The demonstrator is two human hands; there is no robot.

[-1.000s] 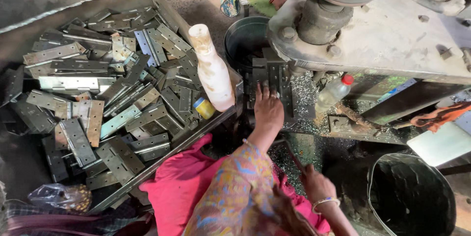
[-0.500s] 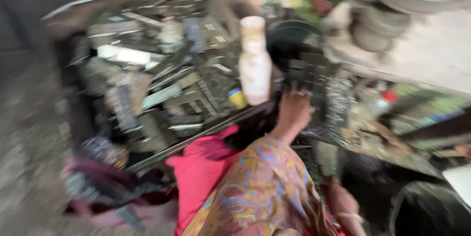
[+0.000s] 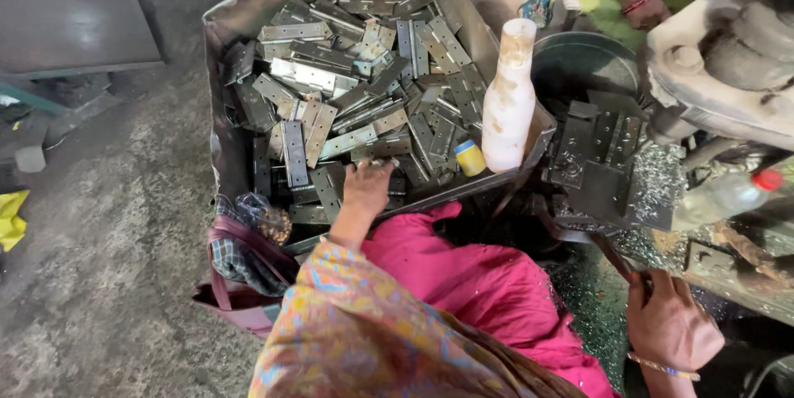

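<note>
While you lean over the tray:
Left hand: your left hand (image 3: 366, 185) sits at centre frame, fingers curled onto the metal hinge plates (image 3: 347, 83).
Plates: heaped in the sheet-metal tray (image 3: 240, 13), upper centre.
Right hand: your right hand (image 3: 670, 323), lower right, fist wrapped round a dark lever (image 3: 608, 253).
Bottle: white bottle (image 3: 509, 96) upright at the tray's right edge.

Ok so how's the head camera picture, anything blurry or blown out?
Head view: sharp on the metal hinges and the left hand; daylight glares on the white bottle and the machine, upper right; shade hides detail under the right hand.
</note>
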